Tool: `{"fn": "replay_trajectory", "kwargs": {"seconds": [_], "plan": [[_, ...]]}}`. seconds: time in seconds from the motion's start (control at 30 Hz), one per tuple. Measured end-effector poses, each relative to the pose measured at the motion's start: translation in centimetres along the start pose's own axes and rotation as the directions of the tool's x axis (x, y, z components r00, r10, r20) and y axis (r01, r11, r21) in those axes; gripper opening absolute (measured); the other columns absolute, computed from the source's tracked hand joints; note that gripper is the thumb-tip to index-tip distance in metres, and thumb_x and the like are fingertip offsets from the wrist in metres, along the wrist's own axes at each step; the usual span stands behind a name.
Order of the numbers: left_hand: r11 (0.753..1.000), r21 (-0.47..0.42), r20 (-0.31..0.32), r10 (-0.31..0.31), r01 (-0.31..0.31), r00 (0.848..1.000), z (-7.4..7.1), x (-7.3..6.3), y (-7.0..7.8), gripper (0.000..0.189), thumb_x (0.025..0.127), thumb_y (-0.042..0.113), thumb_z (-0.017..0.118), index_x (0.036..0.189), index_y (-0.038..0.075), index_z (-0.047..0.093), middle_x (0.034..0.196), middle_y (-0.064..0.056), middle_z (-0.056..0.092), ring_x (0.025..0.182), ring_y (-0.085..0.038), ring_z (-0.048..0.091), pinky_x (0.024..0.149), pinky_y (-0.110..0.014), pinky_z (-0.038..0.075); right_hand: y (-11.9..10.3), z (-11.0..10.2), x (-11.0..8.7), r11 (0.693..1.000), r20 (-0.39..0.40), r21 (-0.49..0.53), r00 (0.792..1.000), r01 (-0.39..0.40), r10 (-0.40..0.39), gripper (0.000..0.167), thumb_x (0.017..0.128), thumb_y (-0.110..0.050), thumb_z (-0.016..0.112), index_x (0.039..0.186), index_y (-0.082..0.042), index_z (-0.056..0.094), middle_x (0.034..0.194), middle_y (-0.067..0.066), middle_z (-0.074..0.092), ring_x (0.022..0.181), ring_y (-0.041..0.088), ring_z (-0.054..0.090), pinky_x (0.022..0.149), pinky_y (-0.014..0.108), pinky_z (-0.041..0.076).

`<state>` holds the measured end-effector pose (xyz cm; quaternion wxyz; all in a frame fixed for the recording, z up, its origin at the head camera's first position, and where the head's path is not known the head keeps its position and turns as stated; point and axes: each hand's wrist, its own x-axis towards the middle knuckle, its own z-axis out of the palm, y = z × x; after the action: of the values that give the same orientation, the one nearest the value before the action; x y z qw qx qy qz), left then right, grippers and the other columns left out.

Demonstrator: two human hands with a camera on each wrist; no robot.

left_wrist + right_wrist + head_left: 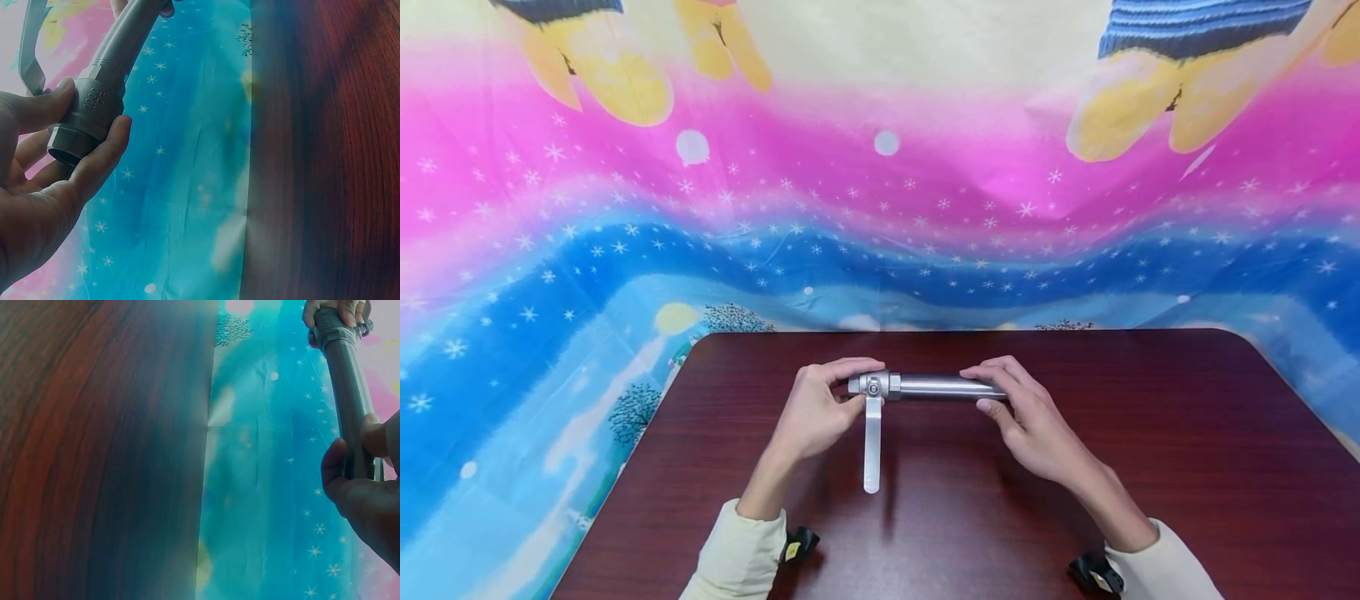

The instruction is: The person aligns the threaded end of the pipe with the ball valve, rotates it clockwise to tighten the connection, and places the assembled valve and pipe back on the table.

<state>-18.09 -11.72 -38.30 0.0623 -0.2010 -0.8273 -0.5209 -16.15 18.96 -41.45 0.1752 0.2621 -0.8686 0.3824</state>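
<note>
A ball valve with a long flat lever handle is joined to a straight metal pipe, and both hands hold the assembly level over the table. My left hand grips the valve body, thumb on one side and fingers on the other. In the left wrist view the valve's open threaded end faces the palm. Around the pipe's far end, my right hand curls its thumb and fingers. That end is partly hidden by the hand. The lever points toward the person.
Below the hands lies a dark red wood-grain table with rounded far corners. Behind it and along the left hangs a printed cloth in pink and blue with snowflakes. Black wrist devices sit by the pale sleeves.
</note>
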Motion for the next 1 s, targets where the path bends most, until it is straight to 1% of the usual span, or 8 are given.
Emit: {"fn": "replay_trajectory", "kwargs": {"seconds": [0.13, 0.3, 0.4, 0.5, 0.6, 0.7, 0.8, 1.0], "plan": [[1.0, -0.005, 0.0, -0.008, 0.008, 1.0, 0.0, 0.03, 0.02, 0.045, 0.085, -0.012, 0.072, 0.124, 0.007, 0.08, 0.124, -0.007, 0.079, 0.089, -0.014, 0.065, 0.072, -0.022, 0.055, 0.06, 0.02, -0.01, 1.0, 0.0, 0.002, 1.0, -0.002, 0.002, 0.049, 0.098, 0.004, 0.07, 0.139, -0.023, 0.068, 0.128, -0.004, 0.062, 0.102, 0.008, 0.055, 0.083, 0.02, 0.043], [1.0, -0.007, 0.003, -0.009, 0.009, 1.0, 0.02, 0.06, 0.01, 0.046, 0.084, -0.013, 0.071, 0.124, 0.008, 0.08, 0.124, -0.008, 0.079, 0.089, -0.014, 0.065, 0.072, -0.023, 0.056, 0.12, -0.03, 0.02, 1.0, 0.003, 0.002, 1.0, 0.003, -0.003, 0.047, 0.1, 0.003, 0.069, 0.139, -0.022, 0.068, 0.128, -0.005, 0.064, 0.103, 0.008, 0.056, 0.085, 0.02, 0.043], [1.0, -0.001, 0.002, -0.006, 0.006, 1.0, 0.06, 0.08, -0.02, 0.046, 0.084, -0.012, 0.072, 0.124, 0.008, 0.081, 0.124, -0.007, 0.079, 0.088, -0.014, 0.065, 0.071, -0.024, 0.056, 0.1, -0.1, 0.07, 1.0, 0.01, -0.008, 1.0, 0.003, -0.003, 0.044, 0.102, 0.001, 0.067, 0.14, -0.021, 0.068, 0.128, -0.005, 0.066, 0.103, 0.008, 0.057, 0.086, 0.022, 0.044], [1.0, 0.0, 0.006, -0.004, 0.004, 1.0, 0.16, 0.08, -0.06, 0.046, 0.084, -0.012, 0.072, 0.124, 0.009, 0.081, 0.124, -0.008, 0.079, 0.088, -0.017, 0.066, 0.071, -0.024, 0.055, 0.02, -0.12, 0.03, 1.0, 0.028, -0.022, 1.0, -0.009, 0.01, 0.043, 0.103, -0.002, 0.066, 0.142, -0.021, 0.066, 0.132, -0.005, 0.066, 0.107, 0.008, 0.058, 0.089, 0.025, 0.045], [1.0, 0.0, 0.007, -0.006, 0.006, 1.0, 0.18, 0.1, -0.15, 0.046, 0.084, -0.011, 0.072, 0.124, 0.009, 0.081, 0.124, -0.008, 0.079, 0.09, -0.02, 0.068, 0.072, -0.025, 0.056, -0.06, -0.02, -0.03, 1.0, 0.038, -0.03, 0.999, -0.01, 0.011, 0.049, 0.101, -0.001, 0.069, 0.145, -0.021, 0.063, 0.141, 0.001, 0.06, 0.115, 0.012, 0.056, 0.089, 0.028, 0.046], [1.0, -0.001, 0.003, -0.007, 0.007, 1.0, 0.15, 0.13, -0.22, 0.047, 0.084, -0.012, 0.072, 0.124, 0.011, 0.081, 0.122, -0.007, 0.079, 0.088, -0.019, 0.067, 0.072, -0.027, 0.057, -0.04, 0.16, -0.06, 0.999, 0.015, -0.033, 1.0, 0.017, -0.016, 0.055, 0.094, 0.006, 0.074, 0.142, -0.019, 0.064, 0.143, 0.006, 0.054, 0.117, 0.016, 0.054, 0.085, 0.027, 0.046], [1.0, -0.003, -0.001, -0.005, 0.005, 1.0, 0.14, 0.15, -0.24, 0.047, 0.084, -0.012, 0.072, 0.124, 0.012, 0.081, 0.121, -0.007, 0.08, 0.087, -0.018, 0.066, 0.071, -0.029, 0.057, -0.03, 0.27, 0.0, 0.999, -0.017, -0.028, 0.999, 0.034, -0.035, 0.056, 0.09, 0.012, 0.075, 0.137, -0.018, 0.068, 0.138, 0.006, 0.055, 0.111, 0.014, 0.053, 0.082, 0.024, 0.045], [1.0, -0.019, 0.005, -0.008, 0.009, 1.0, 0.12, 0.12, -0.21, 0.047, 0.085, -0.011, 0.071, 0.124, 0.012, 0.081, 0.12, -0.008, 0.08, 0.088, -0.019, 0.067, 0.073, -0.028, 0.058, -0.13, 0.18, 0.01, 1.0, -0.032, -0.019, 0.999, 0.017, -0.017, 0.053, 0.089, 0.01, 0.078, 0.133, -0.019, 0.071, 0.128, -0.001, 0.058, 0.106, 0.01, 0.055, 0.081, 0.019, 0.047]]}}
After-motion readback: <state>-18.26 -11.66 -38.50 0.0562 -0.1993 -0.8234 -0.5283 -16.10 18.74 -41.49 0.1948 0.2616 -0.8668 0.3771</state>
